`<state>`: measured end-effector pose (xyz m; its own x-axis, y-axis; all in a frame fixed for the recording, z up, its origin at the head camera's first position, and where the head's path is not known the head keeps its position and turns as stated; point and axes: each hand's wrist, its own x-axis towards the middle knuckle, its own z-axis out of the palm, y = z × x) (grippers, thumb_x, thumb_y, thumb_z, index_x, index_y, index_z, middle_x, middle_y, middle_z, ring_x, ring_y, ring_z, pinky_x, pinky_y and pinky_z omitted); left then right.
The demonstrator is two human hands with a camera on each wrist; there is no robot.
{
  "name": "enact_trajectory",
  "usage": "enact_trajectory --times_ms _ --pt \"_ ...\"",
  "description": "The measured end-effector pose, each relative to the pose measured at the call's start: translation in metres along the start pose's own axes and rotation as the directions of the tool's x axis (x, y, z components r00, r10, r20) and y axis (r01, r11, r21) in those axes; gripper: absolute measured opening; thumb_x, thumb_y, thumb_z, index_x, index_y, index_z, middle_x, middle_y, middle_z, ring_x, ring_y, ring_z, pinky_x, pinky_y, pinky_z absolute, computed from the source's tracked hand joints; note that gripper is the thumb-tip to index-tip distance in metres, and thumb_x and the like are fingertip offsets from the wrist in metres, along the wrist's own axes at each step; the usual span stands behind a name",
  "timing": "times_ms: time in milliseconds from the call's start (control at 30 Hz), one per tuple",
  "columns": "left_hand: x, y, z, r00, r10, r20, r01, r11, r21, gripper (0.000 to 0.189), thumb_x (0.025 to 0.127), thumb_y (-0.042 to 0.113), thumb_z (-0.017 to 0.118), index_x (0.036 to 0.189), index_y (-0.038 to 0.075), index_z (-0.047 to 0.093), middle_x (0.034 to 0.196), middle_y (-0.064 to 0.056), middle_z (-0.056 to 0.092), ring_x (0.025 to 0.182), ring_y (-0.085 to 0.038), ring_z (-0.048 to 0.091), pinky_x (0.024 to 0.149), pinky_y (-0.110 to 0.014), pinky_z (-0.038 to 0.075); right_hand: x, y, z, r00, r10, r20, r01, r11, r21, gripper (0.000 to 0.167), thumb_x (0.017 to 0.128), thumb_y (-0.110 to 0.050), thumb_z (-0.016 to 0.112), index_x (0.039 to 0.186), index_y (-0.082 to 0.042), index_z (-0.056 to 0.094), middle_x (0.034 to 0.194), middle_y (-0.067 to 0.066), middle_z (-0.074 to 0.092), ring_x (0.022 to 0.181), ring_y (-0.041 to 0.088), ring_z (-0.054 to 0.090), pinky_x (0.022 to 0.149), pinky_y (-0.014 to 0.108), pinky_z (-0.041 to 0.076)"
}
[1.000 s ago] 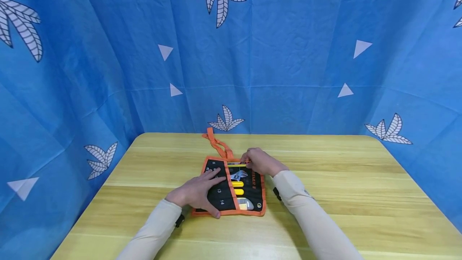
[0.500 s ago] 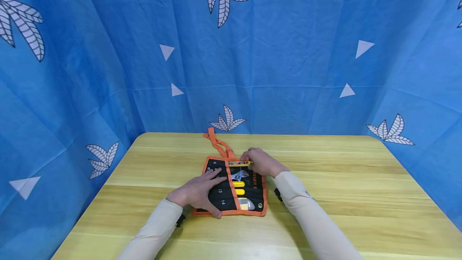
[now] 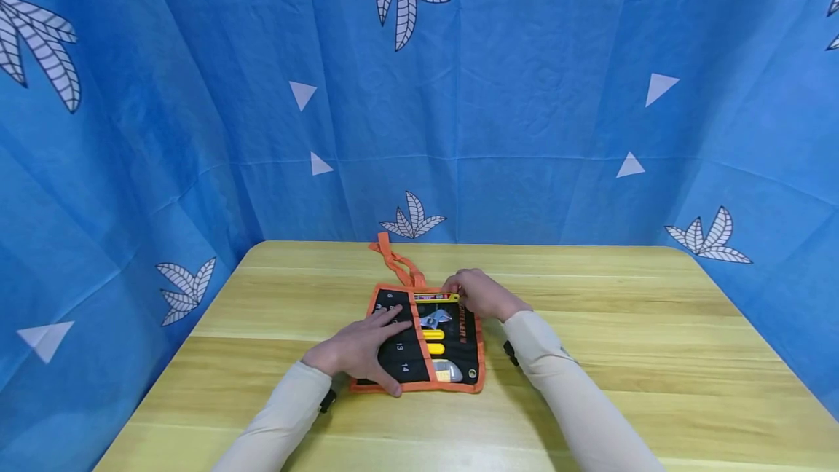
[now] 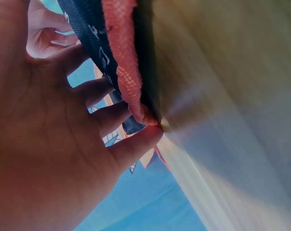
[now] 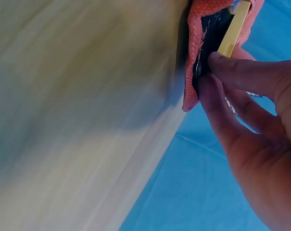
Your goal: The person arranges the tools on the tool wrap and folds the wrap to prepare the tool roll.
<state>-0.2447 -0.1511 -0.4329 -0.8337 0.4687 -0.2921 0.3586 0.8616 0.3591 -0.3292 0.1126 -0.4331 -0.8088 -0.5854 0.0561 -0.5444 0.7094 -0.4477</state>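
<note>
A black tool roll (image 3: 462,355) with orange edging lies unrolled on the table, its pockets numbered. My left hand (image 3: 359,344) rests spread on its left side, the thumb across the bottom orange edge (image 4: 128,72). In the top pocket sits a slim yellow tool (image 3: 438,298) with a red and white label, its kind unclear. My right hand (image 3: 481,293) is at that tool's right end; in the right wrist view the thumb tip meets the yellow end (image 5: 234,29) while the fingers reach by the roll's edge. Below it are an adjustable wrench (image 3: 435,319), two yellow handles (image 3: 434,348) and a clear-and-yellow piece (image 3: 447,371).
Orange tie straps (image 3: 400,264) trail from the roll's top edge toward the back of the wooden table (image 3: 623,326). A blue curtain (image 3: 524,108) with leaf prints hangs behind the table and along its sides.
My right hand has shifted slightly right along the yellow tool, so more of its label and body shows. The left hand stays on the roll.
</note>
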Motion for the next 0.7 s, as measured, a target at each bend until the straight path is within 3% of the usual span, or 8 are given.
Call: enact_trajectory --times_ms 700 --pt "0.001 0.000 0.002 1.000 0.001 -0.004 -0.001 1.000 -0.013 0.108 0.066 0.059 0.091 0.158 0.029 0.041 0.171 0.002 0.020 0.158 -0.030 0.018 0.120 -0.062 0.029 0.012 -0.011 0.008 1.000 0.003 -0.002 -0.003 1.000 0.000 0.032 0.090 0.014 0.065 0.113 -0.005 0.076 0.113 0.008 0.074 0.104 0.022 0.066 0.093 0.041 0.057"
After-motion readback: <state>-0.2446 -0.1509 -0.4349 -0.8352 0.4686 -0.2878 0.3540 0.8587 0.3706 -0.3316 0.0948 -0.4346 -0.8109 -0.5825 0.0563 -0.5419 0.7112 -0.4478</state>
